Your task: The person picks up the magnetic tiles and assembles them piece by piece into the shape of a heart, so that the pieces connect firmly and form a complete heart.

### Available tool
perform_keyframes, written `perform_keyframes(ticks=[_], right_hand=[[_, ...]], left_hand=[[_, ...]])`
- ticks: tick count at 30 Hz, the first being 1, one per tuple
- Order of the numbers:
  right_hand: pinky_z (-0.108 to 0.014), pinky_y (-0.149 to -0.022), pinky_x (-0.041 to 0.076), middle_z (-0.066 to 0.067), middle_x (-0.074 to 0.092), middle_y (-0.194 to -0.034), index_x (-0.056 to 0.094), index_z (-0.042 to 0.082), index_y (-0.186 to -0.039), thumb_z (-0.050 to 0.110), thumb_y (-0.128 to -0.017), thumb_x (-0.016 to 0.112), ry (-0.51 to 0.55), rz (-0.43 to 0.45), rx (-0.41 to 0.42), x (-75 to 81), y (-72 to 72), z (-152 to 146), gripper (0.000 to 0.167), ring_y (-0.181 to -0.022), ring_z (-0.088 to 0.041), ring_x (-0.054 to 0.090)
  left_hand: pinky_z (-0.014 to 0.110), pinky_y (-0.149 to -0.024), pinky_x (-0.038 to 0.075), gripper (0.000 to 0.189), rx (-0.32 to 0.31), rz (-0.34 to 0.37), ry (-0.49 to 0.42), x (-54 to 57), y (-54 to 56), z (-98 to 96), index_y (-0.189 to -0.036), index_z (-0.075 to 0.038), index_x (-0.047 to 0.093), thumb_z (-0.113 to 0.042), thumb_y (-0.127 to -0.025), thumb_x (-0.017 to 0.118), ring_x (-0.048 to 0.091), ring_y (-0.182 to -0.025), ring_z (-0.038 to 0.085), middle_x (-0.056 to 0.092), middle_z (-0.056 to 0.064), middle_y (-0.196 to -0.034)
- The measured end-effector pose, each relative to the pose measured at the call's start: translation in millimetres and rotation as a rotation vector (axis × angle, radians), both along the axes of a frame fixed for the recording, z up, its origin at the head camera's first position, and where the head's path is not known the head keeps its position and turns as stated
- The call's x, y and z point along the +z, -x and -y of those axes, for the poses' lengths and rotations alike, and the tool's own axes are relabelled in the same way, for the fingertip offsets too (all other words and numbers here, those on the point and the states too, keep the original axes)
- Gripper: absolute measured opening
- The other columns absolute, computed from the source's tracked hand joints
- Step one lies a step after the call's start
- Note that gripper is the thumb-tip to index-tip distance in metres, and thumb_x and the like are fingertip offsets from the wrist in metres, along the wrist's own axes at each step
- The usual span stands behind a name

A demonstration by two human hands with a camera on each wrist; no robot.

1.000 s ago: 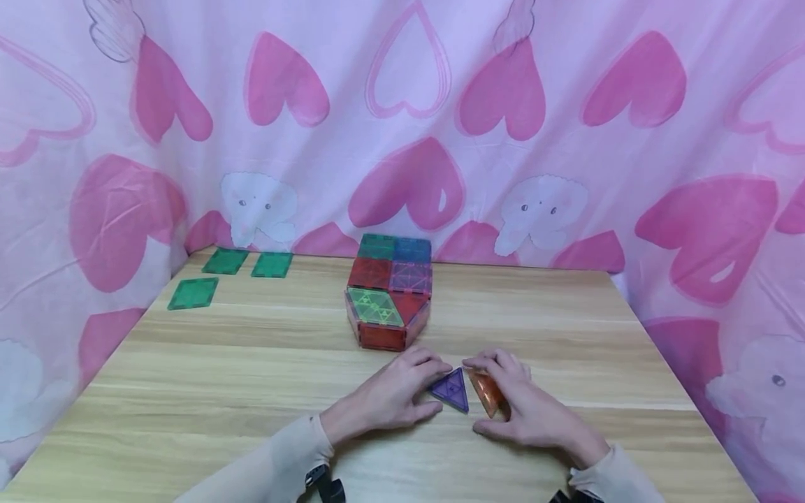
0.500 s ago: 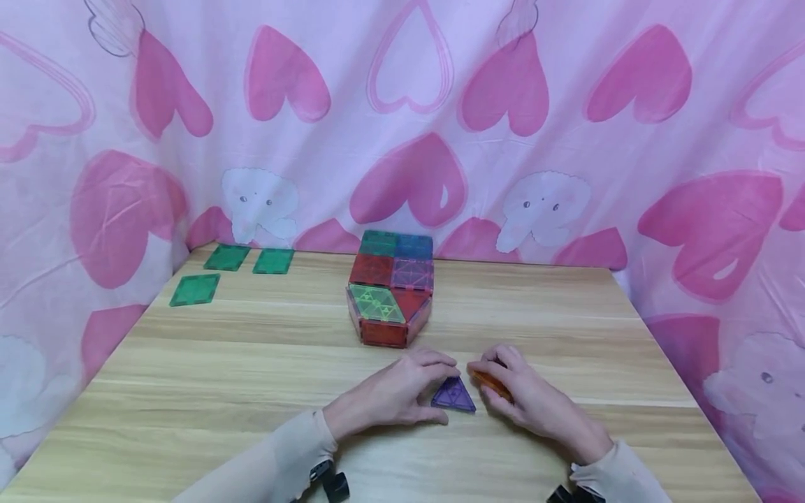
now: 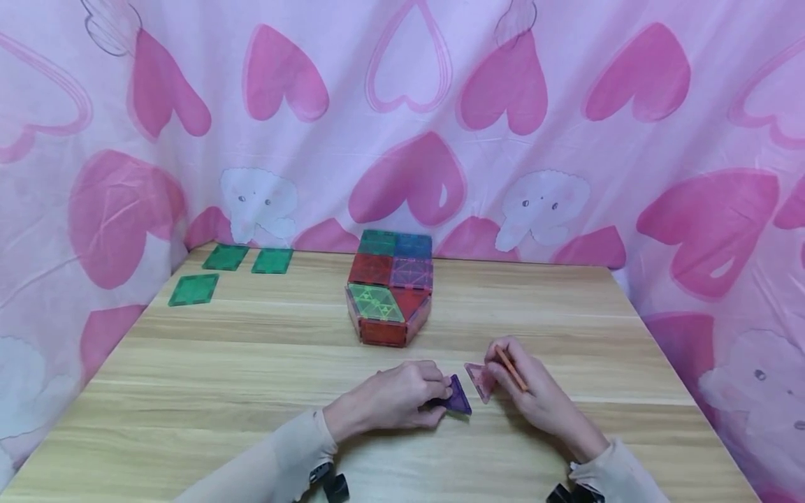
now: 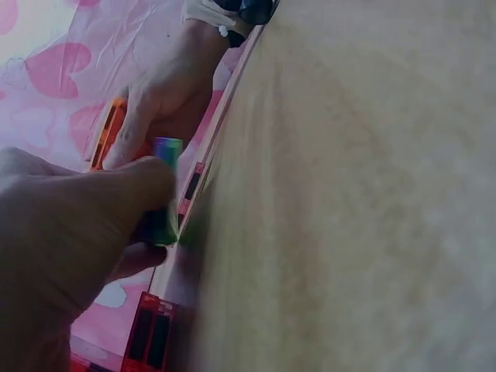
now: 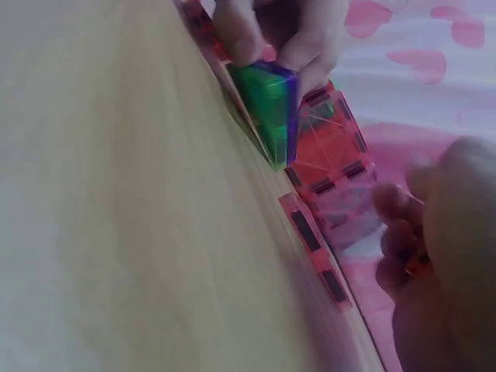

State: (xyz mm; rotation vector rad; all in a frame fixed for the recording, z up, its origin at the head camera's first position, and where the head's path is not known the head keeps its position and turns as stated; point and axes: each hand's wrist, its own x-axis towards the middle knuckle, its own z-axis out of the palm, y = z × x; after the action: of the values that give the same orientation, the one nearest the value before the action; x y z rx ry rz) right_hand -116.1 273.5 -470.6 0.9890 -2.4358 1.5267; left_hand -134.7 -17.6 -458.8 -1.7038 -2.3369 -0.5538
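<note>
In the head view my left hand (image 3: 397, 395) pinches a purple triangular magnetic tile (image 3: 459, 397) near the front of the table. A green tile (image 5: 262, 97) is stacked against the purple one, as the right wrist view shows. My right hand (image 3: 537, 388) grips an orange magnetic tile (image 3: 512, 368), seen edge-on and raised off the wood. Between the two hands a pinkish-red triangular tile (image 3: 478, 381) lies flat, close under the right fingertips. Fingers partly cover both held pieces.
Beyond the hands stands a low block built of coloured magnetic tiles (image 3: 383, 334), with red sides and a multicoloured top. Several green tiles, one a diamond (image 3: 193, 290), lie at the back left. A pink heart-print curtain (image 3: 402, 140) hangs behind the wooden table (image 3: 220, 391).
My right hand has lifted the orange tile and tilted it edge-on, uncovering the pinkish-red triangle. My left fingers have closed on the purple tile, which has turned and now shows green at its lower edge.
</note>
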Motion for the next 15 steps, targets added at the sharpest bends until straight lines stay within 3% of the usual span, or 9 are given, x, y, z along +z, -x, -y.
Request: perform_keyframes(ticks=[5, 7, 12, 15], right_hand=[[-0.029, -0.096, 0.061, -0.005, 0.074, -0.126, 0.059, 0.008, -0.126, 0.005, -0.093, 0.087, -0.086, -0.028, 0.100, -0.2, -3.9, 8.0, 0.044, -0.110, -0.022, 0.074], [-0.030, -0.095, 0.062, -0.006, 0.074, -0.131, 0.059, 0.008, -0.126, 0.011, -0.089, 0.093, -0.097, -0.017, 0.118, -0.7, -4.9, 11.9, 0.050, -0.111, -0.023, 0.074], [-0.033, -0.091, 0.065, -0.007, 0.074, -0.136, 0.053, 0.007, -0.115, 0.016, -0.093, 0.093, -0.055, 0.087, 0.134, -1.5, -7.6, 17.1, 0.046, -0.115, -0.023, 0.076], [-0.032, -0.089, 0.064, -0.007, 0.074, -0.140, 0.049, 0.007, -0.111, 0.014, -0.093, 0.093, -0.019, 0.153, 0.128, -0.9, -9.5, 17.6, 0.048, -0.117, -0.023, 0.075]], left_hand=[[0.008, -0.087, 0.054, 0.013, 0.023, -0.057, -0.092, 1.9, -0.4, 0.9, -0.098, -0.013, 0.077, -0.009, -0.090, 0.087, 0.070, -0.092, 0.005, 0.074, -0.004, -0.097], [0.008, -0.087, 0.054, 0.018, 0.036, -0.049, -0.111, 2.3, 0.1, 1.7, -0.096, -0.013, 0.075, -0.007, -0.087, 0.089, 0.070, -0.092, 0.006, 0.073, -0.004, -0.096], [0.010, -0.092, 0.055, 0.026, 0.046, 0.001, -0.153, 2.9, 1.6, 2.9, -0.091, -0.013, 0.071, -0.004, -0.083, 0.094, 0.070, -0.096, 0.007, 0.072, -0.003, -0.098], [0.012, -0.095, 0.055, 0.029, 0.007, -0.004, -0.193, 1.9, 1.7, 2.1, -0.089, -0.014, 0.069, -0.001, -0.083, 0.094, 0.071, -0.100, 0.009, 0.073, -0.002, -0.102]])
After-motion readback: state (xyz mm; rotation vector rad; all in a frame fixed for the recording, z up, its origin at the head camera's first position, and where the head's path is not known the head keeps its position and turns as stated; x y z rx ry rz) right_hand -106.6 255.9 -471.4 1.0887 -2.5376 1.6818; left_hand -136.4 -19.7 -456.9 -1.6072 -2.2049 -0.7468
